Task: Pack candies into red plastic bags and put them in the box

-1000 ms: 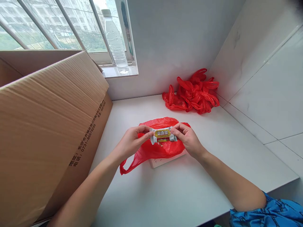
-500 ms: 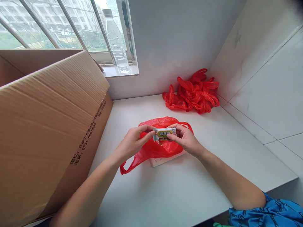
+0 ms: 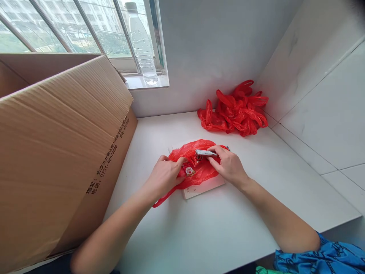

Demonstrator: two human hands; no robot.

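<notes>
A red plastic bag (image 3: 196,167) lies on the white counter (image 3: 216,220), on top of a white flat paper or pad (image 3: 203,187). My left hand (image 3: 165,176) grips the bag's left edge and holds its mouth apart. My right hand (image 3: 228,165) pinches a small silver-wrapped packet (image 3: 205,153) edge-on at the bag's opening. Another small red-and-white packet (image 3: 188,170) shows inside the bag.
A large open cardboard box (image 3: 62,144) with printed text fills the left side. A heap of crumpled red plastic bags (image 3: 238,110) sits in the back right corner by the tiled wall. A clear water bottle (image 3: 141,42) stands on the window sill.
Both hands dropped from holding the packet up flat between them. My left hand let go of it and took the bag's edge; my right hand turned the packet edge-on into the bag's mouth.
</notes>
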